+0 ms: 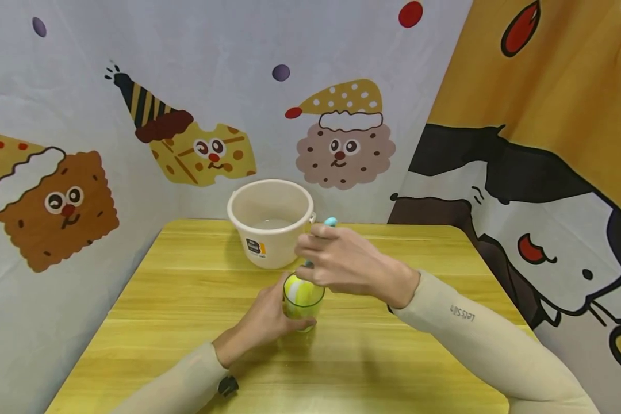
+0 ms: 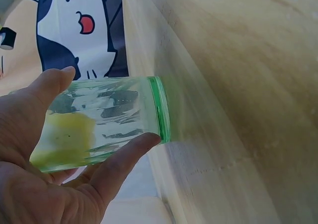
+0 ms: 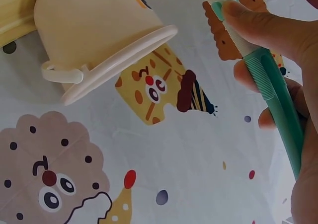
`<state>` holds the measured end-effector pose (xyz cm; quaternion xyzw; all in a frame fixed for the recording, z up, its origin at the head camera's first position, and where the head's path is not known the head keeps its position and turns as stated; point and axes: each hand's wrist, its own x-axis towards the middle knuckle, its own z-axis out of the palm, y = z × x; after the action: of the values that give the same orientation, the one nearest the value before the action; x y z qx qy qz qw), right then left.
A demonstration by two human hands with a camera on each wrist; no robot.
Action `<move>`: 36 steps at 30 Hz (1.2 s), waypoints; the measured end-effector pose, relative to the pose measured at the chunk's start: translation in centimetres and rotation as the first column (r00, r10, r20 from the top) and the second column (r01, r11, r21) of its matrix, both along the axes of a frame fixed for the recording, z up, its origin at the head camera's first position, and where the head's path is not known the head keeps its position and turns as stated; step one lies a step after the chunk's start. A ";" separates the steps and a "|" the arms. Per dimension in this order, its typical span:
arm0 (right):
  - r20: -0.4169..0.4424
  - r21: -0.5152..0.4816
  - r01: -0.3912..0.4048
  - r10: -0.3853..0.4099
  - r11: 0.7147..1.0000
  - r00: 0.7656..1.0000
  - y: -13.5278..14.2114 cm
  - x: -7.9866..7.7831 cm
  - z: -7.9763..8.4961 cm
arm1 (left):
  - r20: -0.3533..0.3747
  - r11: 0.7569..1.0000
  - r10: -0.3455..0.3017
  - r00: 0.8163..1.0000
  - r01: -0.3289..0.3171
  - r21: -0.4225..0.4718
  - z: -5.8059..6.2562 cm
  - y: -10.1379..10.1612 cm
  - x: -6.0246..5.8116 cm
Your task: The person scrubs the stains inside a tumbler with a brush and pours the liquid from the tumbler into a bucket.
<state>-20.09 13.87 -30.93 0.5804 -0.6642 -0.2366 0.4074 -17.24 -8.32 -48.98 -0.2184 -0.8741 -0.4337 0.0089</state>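
My left hand [image 1: 261,319] holds a clear, green-tinted glass [image 1: 302,311] over the front middle of the table, its mouth tilted away from the tabletop in the left wrist view. Fingers and thumb wrap the sides of the glass, and its thick green base [image 2: 160,110] shows near the wood. A yellow-and-white sponge head [image 1: 301,290] sits inside the glass, toward the mouth. Above it, my right hand [image 1: 344,259] grips the teal handle [image 3: 276,95] of a sponge cup brush, the thumb pressed along its pale neck. The handle's end [image 1: 331,221] sticks out above the right hand.
Just behind the glass stands a cream bucket [image 1: 269,244] with a label on its front, close to the right hand. The wooden table [image 1: 186,310] ends at a cartoon-printed curtain [image 1: 274,126] behind and at both sides.
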 end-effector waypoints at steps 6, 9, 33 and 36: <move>0.008 0.009 0.028 -0.028 1.000 1.000 -0.1 -0.1 0.1 | -0.007 1.000 -0.003 1.000 0.003 0.001 -0.2 -0.1 0.0; 0.009 0.016 0.050 -0.050 0.999 0.999 -0.1 -0.1 0.2 | -0.008 1.000 -0.006 1.000 0.006 -0.002 -0.3 -0.2 0.0; 0.080 0.044 0.103 -0.107 0.994 0.991 0.6 -0.8 0.3 | 0.005 0.997 -0.060 0.998 0.060 0.041 -0.1 -0.5 -0.1; 0.081 0.047 0.105 -0.108 0.993 0.991 0.7 -0.7 0.4 | 0.005 0.998 -0.059 0.998 0.059 0.037 -0.1 -0.5 -0.1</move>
<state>-20.81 14.57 -30.54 0.5620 -0.7055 -0.2478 0.3536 -17.36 -8.81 -49.03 -0.2425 -0.8592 -0.4505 -0.0026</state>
